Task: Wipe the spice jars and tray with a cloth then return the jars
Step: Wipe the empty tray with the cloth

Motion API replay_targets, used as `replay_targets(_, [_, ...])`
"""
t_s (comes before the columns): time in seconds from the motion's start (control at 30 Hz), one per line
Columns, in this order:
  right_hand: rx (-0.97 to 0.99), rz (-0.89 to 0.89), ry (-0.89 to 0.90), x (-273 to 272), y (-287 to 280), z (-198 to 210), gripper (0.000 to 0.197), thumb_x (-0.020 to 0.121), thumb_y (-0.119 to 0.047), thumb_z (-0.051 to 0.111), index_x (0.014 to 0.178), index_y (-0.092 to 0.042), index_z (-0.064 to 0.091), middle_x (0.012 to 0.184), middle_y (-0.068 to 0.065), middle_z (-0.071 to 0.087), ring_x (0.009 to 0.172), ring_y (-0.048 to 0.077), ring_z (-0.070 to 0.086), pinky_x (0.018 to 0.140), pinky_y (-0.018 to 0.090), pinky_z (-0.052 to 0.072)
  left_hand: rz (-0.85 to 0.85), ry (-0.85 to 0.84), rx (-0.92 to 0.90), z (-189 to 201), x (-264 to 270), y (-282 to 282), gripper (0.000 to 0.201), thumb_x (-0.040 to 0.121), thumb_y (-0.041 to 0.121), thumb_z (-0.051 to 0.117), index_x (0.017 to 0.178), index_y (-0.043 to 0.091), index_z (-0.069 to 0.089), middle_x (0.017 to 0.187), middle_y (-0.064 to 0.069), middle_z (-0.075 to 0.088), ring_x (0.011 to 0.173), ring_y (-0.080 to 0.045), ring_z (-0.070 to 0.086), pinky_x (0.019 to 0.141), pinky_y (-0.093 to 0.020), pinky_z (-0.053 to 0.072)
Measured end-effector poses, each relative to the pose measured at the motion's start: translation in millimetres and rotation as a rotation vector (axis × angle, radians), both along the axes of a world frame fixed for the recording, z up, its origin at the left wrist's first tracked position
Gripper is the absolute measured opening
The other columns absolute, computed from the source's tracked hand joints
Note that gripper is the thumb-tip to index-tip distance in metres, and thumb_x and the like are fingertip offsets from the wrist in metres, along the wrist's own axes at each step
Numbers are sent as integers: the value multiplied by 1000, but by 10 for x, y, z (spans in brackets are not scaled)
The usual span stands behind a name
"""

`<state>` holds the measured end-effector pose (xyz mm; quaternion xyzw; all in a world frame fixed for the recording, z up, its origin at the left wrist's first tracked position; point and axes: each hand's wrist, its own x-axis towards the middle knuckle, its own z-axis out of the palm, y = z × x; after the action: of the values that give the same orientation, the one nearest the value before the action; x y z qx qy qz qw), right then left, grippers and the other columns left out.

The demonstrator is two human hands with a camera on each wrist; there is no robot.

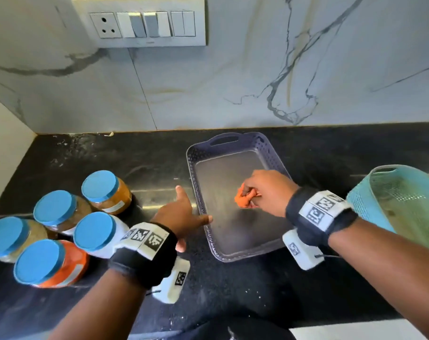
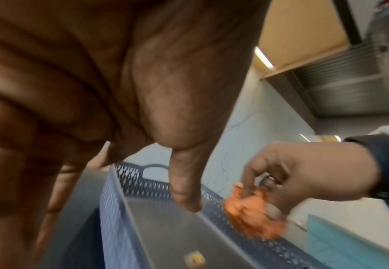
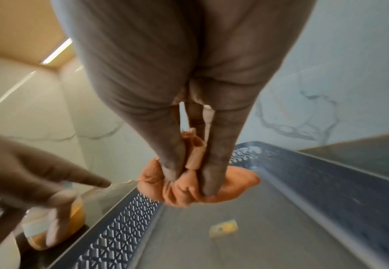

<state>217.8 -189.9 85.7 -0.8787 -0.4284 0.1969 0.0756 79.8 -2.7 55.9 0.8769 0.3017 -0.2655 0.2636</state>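
Right hand [image 1: 266, 192] inside the tray [image 1: 262, 141], over its floor, bunched cloth [image 1: 244, 200] under the fingers; left hand [image 1: 181, 214] at the tray's left wall, thumb over the rim (contact unclear); five jars [image 1: 68, 217] clustered on the counter [image 1: 233, 290] left of that hand; basket [image 1: 370, 197] right of the right wrist; wall behind everything.
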Motion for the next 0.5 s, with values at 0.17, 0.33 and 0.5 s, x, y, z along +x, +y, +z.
replay_targets(0.17, [122,-229,20,-310,-440,-205,26,87,-5,61,105,-21,73,109,-4,61,102,15,61,82,16,40,-168,-238,387,205,715,352,56,98,52,58,133,8,52,132,-20,58,120,-42,59,97,-48,50])
replay_targets(0.33, [187,-214,69,-625,-703,-497,30,84,0,54,90,-26,66,104,-16,54,92,5,60,86,29,52,-339,-307,434,179,1499,575,52,101,34,58,144,10,41,141,-19,52,127,-44,54,100,-53,48])
replay_targets(0.5, [357,-181,110,-643,-867,-687,31,78,8,51,88,-14,70,102,-29,49,98,-22,49,86,-3,35,-506,-192,459,-49,1722,686,38,103,18,46,140,18,52,135,-17,61,121,-40,61,97,-48,52])
